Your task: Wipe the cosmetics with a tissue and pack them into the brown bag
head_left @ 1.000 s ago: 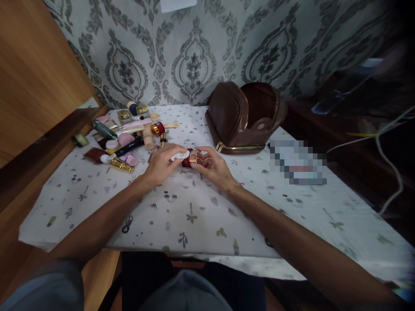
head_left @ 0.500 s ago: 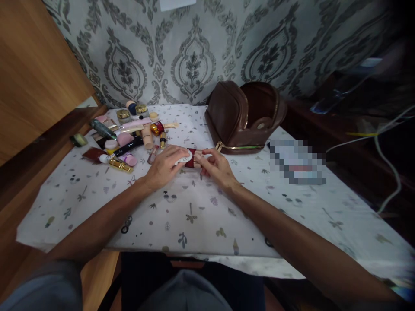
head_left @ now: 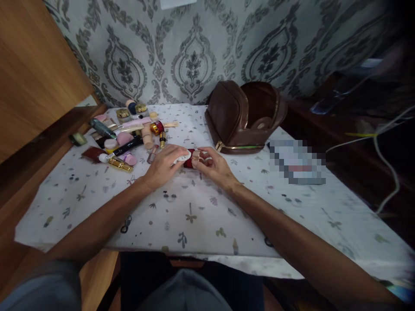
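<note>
A dark red bottle (head_left: 189, 159) with a rose-gold cap (head_left: 196, 159) lies on its side between my hands, just above the patterned cloth. My left hand (head_left: 166, 165) is closed around a white pad (head_left: 183, 157), which it presses to the red end of the bottle. The cap is pinched between the thumb and fingers of my right hand (head_left: 214, 167). A small pink tube (head_left: 152, 153) lies beside my left fingers.
Many cosmetics crowd the back left, among them a black brush (head_left: 128, 146) and a gold tube (head_left: 120, 164). An unzipped brown bag (head_left: 230, 116) stands at the back. A blurred-out flat object (head_left: 298, 162) lies right, near a white cable (head_left: 396, 177).
The fingers of my right hand have shifted and closed more around the cap. The white pad has moved slightly left on the bottle, showing more of its red part.
</note>
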Demonstrator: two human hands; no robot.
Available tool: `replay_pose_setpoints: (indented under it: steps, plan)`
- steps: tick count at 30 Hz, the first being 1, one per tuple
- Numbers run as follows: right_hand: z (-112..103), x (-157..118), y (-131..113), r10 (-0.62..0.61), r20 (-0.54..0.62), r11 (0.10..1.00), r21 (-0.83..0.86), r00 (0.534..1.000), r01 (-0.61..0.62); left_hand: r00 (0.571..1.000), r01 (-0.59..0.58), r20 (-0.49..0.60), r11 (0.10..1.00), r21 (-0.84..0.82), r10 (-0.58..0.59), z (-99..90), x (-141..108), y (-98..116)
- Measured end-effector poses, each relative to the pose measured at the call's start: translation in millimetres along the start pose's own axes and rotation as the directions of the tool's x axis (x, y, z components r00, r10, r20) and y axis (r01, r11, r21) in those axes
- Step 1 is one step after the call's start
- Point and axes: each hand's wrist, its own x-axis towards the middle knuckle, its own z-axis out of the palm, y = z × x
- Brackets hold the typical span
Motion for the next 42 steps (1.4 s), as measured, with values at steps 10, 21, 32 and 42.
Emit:
replay_pose_setpoints:
  steps: [10, 21, 32, 42]
  plan:
    - [-0.3, 4.2, -2.4, 0.201, 0.008, 0.956, 0.217, 0.979, -0.198, 0.995, -0.087, 0.041, 0.996, 0.006, 0.087, 0.5, -1.5, 4.6]
    - [-0.7, 2.3, -12.7, 0.254, 0.171, 0.835, 0.458, 0.952, -0.306, 0.989, 0.13, -0.05, 0.98, -0.15, -0.139, -5.2, 3.0, 5.2]
    - [-2.3, -0.5, -21.9, 0.232, 0.208, 0.73, 0.608, 0.95, -0.311, 0.975, 0.223, 0.022, 0.956, -0.19, -0.223, -4.8, 2.8, 1.6]
    - [0.2, -1.2, -22.0, 0.223, 0.201, 0.749, 0.591, 0.954, -0.299, 0.955, 0.266, -0.057, 0.926, -0.269, -0.291, -7.7, 5.0, 9.9]
